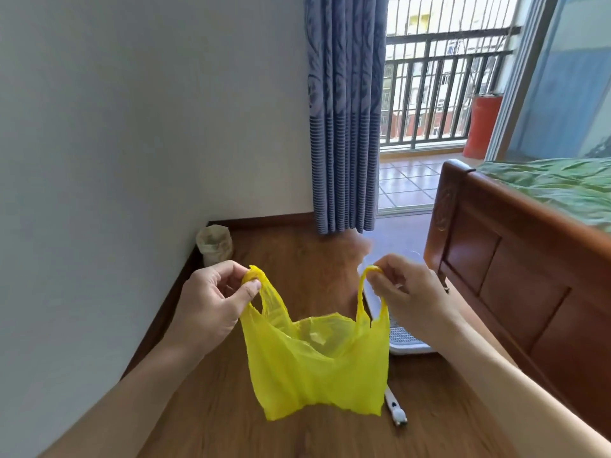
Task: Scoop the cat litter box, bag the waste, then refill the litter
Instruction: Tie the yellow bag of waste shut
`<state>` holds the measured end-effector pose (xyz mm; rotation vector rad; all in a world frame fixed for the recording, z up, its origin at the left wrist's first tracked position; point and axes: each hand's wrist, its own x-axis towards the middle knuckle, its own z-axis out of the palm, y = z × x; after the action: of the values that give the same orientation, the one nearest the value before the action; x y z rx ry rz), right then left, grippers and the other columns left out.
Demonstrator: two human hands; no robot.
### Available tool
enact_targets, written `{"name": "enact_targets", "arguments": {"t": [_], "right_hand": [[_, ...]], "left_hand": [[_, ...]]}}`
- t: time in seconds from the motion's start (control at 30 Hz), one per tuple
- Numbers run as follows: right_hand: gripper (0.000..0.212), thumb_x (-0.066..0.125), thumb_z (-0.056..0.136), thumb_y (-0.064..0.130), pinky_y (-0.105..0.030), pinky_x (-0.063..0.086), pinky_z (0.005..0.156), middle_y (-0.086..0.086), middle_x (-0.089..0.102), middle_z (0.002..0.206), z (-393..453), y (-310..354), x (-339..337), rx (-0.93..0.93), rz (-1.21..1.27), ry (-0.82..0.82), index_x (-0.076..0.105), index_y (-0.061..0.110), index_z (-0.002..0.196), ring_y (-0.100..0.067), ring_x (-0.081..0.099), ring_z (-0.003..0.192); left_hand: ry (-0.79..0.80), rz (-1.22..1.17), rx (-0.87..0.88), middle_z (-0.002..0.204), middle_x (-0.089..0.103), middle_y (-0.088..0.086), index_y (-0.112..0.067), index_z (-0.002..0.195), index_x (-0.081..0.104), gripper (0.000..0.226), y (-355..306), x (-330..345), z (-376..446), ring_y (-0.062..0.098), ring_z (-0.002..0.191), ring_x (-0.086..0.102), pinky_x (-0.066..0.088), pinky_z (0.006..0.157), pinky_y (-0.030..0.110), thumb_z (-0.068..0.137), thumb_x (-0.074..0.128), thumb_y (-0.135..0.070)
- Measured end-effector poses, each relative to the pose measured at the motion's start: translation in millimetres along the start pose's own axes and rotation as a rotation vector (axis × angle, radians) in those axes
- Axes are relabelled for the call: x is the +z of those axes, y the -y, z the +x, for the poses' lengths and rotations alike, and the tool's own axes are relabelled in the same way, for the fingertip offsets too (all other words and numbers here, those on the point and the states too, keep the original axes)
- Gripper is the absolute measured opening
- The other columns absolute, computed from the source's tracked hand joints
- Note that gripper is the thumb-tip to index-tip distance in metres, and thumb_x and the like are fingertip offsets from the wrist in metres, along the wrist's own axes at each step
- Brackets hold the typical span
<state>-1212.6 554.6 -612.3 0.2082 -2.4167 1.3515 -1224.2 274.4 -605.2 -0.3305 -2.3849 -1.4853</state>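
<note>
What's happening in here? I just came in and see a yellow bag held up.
A person is holding a yellow plastic bag up over the wooden floor, the left hand pinching one handle and the right hand pinching the other, with the mouth spread open. Something pale shows through the plastic. Behind the bag, a white litter box sits on the floor beside the wooden bed frame, mostly hidden. A white handled tool, probably the scoop, lies on the floor below the bag.
</note>
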Motion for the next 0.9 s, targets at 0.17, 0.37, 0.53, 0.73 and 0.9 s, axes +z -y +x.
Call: {"name": "enact_targets", "arguments": {"t": [0.17,0.37,0.53,0.73,0.9], "right_hand": [[0.023,0.063,0.091,0.008,-0.009,0.037,0.05,0.018,0.063,0.054,-7,-19,23,-0.03,0.051,-0.026,0.061,0.015,0.069,-0.008,0.054,0.048],[0.013,0.066,0.092,0.012,-0.023,0.051,0.064,0.004,0.068,0.076,-31,-76,81,0.041,0.136,-0.038,0.065,0.018,0.08,-0.008,0.067,0.069],[0.003,0.065,0.092,0.032,-0.047,0.055,0.079,0.006,0.07,0.101,-51,-129,131,0.08,0.174,-0.029,0.067,0.03,0.093,-0.019,0.069,0.085],[0.024,0.06,0.087,0.054,-0.048,0.052,0.079,0.004,0.068,0.104,-73,-166,177,0.035,0.208,-0.067,0.066,0.031,0.09,-0.025,0.066,0.096],[0.006,0.065,0.093,0.032,-0.047,0.052,0.076,0.003,0.07,0.094,-82,-187,191,0.079,0.119,-0.021,0.067,0.028,0.09,-0.023,0.066,0.09]], "left_hand": [[0.023,-0.003,-0.025,0.058,0.062,0.002,-0.018,0.072,0.072,0.016,30,7,-5,0.004,0.05,0.05,0.044,0.049,0.018,0.087,0.073,-0.012],[0.038,0.167,0.074,0.056,0.062,-0.006,-0.024,0.074,0.069,0.013,82,26,-16,0.007,0.046,0.051,0.04,0.044,0.018,0.084,0.076,-0.021],[0.051,0.285,0.17,0.072,0.063,-0.01,-0.028,0.079,0.066,0.01,138,43,-31,0.014,0.07,0.062,0.047,0.05,0.024,0.084,0.073,-0.023],[0.033,0.171,0.108,0.073,0.064,-0.007,-0.028,0.079,0.068,0.01,198,63,-54,0.016,0.068,0.061,0.047,0.052,0.022,0.082,0.075,-0.021],[0.039,0.107,0.026,0.078,0.067,-0.008,-0.027,0.085,0.07,0.008,224,72,-65,0.016,0.071,0.064,0.05,0.058,0.021,0.079,0.074,-0.029]]}}
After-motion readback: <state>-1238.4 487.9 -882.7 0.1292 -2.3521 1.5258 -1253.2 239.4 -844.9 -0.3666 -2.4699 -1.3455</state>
